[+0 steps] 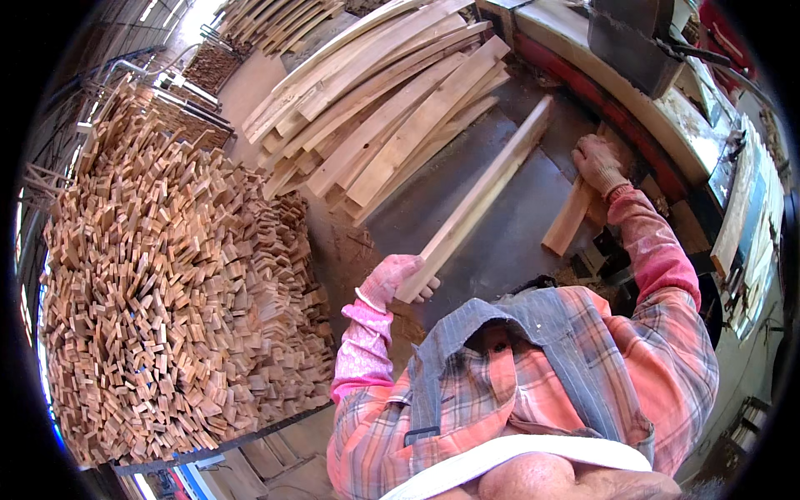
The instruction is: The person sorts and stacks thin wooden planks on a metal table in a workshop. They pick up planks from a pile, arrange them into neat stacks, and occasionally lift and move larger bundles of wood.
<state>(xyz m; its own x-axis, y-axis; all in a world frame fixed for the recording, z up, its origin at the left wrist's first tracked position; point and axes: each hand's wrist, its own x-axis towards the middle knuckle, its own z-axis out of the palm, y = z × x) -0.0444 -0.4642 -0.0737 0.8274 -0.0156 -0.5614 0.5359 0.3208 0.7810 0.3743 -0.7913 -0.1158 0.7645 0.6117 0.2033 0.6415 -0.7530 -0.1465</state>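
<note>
My left hand (pixel 393 279) is closed round the near end of a long, narrow wooden board (pixel 487 196). That board slants away from me to the right over a dark metal table (pixel 467 265), with its far end close to the machine. On the right, my right hand (pixel 598 163) is closed on the upper part of a shorter, browner wooden board (pixel 570 218). This board lies beside the machine's red-edged side, and its far end is partly hidden by my hand.
Long pale boards (pixel 400 125) lie in an overlapping pile at the table's far left. A large stack of short wood pieces (pixel 183 292) rises on my left. Along the right runs a machine bed (pixel 692 137) with a red edge (pixel 575 87); offcut strips (pixel 754 204) lean beyond it.
</note>
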